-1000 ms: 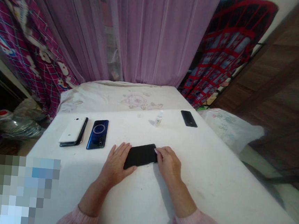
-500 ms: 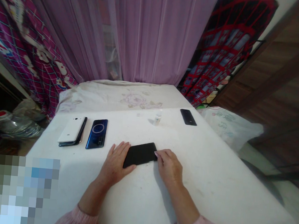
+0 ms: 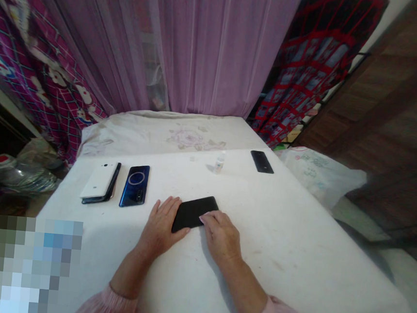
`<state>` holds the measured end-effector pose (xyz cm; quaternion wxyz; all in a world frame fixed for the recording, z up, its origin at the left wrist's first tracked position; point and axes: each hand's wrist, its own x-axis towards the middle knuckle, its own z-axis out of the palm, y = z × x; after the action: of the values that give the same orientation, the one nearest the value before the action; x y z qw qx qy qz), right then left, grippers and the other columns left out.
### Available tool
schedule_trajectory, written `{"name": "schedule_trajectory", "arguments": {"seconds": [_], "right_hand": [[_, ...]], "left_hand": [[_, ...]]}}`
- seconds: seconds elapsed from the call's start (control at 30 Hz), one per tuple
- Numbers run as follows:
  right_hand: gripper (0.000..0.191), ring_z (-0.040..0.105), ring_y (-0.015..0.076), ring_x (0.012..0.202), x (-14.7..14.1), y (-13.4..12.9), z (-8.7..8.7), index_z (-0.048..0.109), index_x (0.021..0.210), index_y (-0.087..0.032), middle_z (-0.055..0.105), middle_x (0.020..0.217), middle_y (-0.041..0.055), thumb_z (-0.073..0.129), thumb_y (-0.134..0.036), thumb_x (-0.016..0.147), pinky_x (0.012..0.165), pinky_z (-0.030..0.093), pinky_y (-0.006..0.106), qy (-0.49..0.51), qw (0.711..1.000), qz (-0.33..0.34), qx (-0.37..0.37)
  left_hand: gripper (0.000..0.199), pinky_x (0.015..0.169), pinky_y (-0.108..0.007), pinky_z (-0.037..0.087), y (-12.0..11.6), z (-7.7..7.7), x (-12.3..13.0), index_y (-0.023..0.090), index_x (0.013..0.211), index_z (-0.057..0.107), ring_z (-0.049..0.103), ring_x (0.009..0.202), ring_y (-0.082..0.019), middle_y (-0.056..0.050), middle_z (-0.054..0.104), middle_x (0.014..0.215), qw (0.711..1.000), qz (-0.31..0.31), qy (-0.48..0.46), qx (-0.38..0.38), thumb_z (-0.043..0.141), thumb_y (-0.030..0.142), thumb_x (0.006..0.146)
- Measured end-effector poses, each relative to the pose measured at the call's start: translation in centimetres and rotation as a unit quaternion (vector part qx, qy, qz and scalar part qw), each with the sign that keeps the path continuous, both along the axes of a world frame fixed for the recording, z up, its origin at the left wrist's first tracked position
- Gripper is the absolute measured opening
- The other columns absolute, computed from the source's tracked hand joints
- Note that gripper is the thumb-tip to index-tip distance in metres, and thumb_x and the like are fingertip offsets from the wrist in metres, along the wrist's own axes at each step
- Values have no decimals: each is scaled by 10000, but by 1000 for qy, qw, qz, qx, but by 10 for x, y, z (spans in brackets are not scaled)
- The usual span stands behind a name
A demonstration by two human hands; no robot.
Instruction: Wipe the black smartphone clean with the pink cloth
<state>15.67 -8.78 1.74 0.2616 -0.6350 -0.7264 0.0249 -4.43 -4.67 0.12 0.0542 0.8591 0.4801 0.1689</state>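
A black phone lies flat on the white cloth before me, its dark face up. My left hand steadies its left end, fingers at the far side and thumb along the near edge. Over the right part of the phone, my right hand is closed with its fingertips pinched together, touching or just above the surface. Whatever is between those fingertips, if anything, is hidden. Beyond the phone stands a small clear bottle with a white cap.
A blue phone and a stack topped by a white phone lie to the left. Another black phone is at the far right. A white plastic bag sits beside the table; purple curtains hang behind it.
My right hand has slid left across the phone, from its right edge toward the middle. The left hand and the phone have stayed in place.
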Motion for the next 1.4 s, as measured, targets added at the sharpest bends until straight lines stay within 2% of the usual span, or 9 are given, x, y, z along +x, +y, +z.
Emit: {"name": "schedule_trajectory", "arguments": {"seconds": [0.17, 0.47, 0.57, 0.7, 0.8, 1.03, 1.13, 1.33, 1.4], "right_hand": [[234, 591, 153, 861, 26, 3, -1, 722, 938, -249, 679, 923, 21, 505, -175, 894, 723, 456, 241, 15, 996, -90, -3], [208, 584, 161, 836, -28, -3, 2, 714, 933, -254, 686, 924, 19, 559, -134, 864, 718, 458, 251, -5, 999, 38, 1], [230, 589, 156, 875, -13, -3, 2, 714, 944, -258, 686, 952, 20, 530, -135, 879, 741, 457, 240, 14, 1000, 16, -2], [233, 598, 157, 880, 22, 0, 0, 718, 937, -251, 683, 940, 18, 518, -146, 880, 743, 452, 238, 29, 997, -72, -8], [226, 602, 158, 867, 32, 1, -2, 720, 925, -238, 681, 918, 24, 509, -166, 889, 741, 450, 239, 26, 994, -106, -9], [224, 589, 166, 849, -11, -1, 0, 711, 937, -243, 682, 924, 27, 544, -119, 857, 711, 459, 246, -5, 1000, 2, 6], [214, 590, 163, 833, -15, 0, 0, 714, 925, -253, 683, 909, 26, 560, -124, 852, 694, 460, 244, -1, 1000, 26, 8], [213, 605, 160, 846, 26, 6, -2, 719, 911, -240, 677, 903, 27, 534, -146, 866, 736, 457, 248, 41, 995, -91, -2], [208, 609, 159, 840, 31, 6, -3, 720, 907, -233, 678, 903, 27, 531, -156, 867, 735, 454, 247, 45, 994, -103, -7]], "left_hand": [[680, 1111, -548, 236, 1, 0, 0, 156, 1414, 356, 392, 1340, -336, -170, 471, 1422, 1000, 1, -4, -5, 568, 449, 839], [639, 1113, -535, 252, 1, -2, 1, 155, 1397, 382, 396, 1340, -322, -159, 481, 1415, 1000, 4, -4, 7, 555, 441, 852], [640, 1112, -537, 253, 1, -1, 0, 155, 1396, 382, 395, 1341, -323, -162, 481, 1415, 1000, 1, -3, 6, 551, 454, 856], [657, 1113, -547, 247, 1, 0, 0, 143, 1396, 378, 386, 1345, -328, -168, 472, 1421, 1000, 0, 2, -4, 551, 471, 854], [659, 1114, -542, 247, 2, 1, 1, 159, 1400, 377, 388, 1344, -326, -158, 473, 1423, 1000, 4, 1, -6, 554, 476, 850], [648, 1105, -545, 255, 1, -4, 1, 124, 1392, 373, 398, 1336, -332, -180, 482, 1410, 1000, 2, 0, 16, 557, 432, 853], [637, 1102, -547, 259, 1, -5, 0, 119, 1387, 377, 399, 1336, -331, -180, 481, 1410, 1000, -1, 1, 20, 560, 413, 852], [658, 1106, -550, 255, 2, -1, 1, 129, 1386, 382, 396, 1338, -331, -171, 475, 1418, 1000, 4, 4, 0, 578, 435, 838], [662, 1110, -549, 248, 2, -1, 1, 131, 1387, 384, 392, 1340, -332, -170, 471, 1422, 1000, 5, 4, -7, 579, 440, 835]]}}
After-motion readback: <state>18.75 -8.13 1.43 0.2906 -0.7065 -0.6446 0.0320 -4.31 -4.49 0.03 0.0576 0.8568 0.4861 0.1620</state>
